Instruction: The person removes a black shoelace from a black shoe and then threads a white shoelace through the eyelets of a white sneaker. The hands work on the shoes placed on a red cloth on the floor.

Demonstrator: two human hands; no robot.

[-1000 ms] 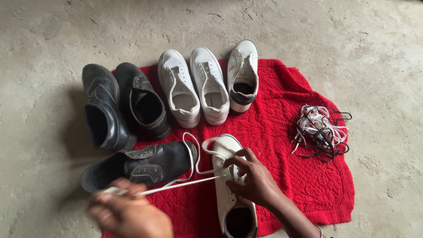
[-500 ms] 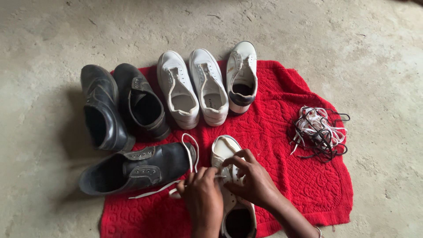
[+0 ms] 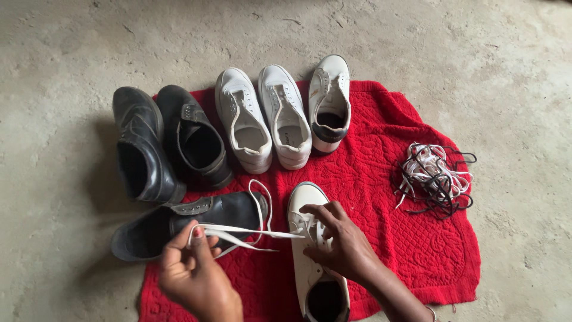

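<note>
on the red cloth (image 3: pixel 417 238), left hand (image 3: pixel 193 277) pulls white lace (image 3: pixel 250 229) from sneaker (image 3: pixel 310 262).

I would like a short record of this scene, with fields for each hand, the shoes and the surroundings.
left hand: pinches a white lace, drawn out sideways
right hand: rests on the white shoe, fingers at its eyelets
other shoes: three black shoes, three white shoes, all unlaced
cloth: red towel on the concrete floor
spare laces: tangled pile of laces, black and white, on the towel

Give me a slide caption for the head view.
Left hand pulls a white lace through a white sneaker steadied by the right hand.
</note>
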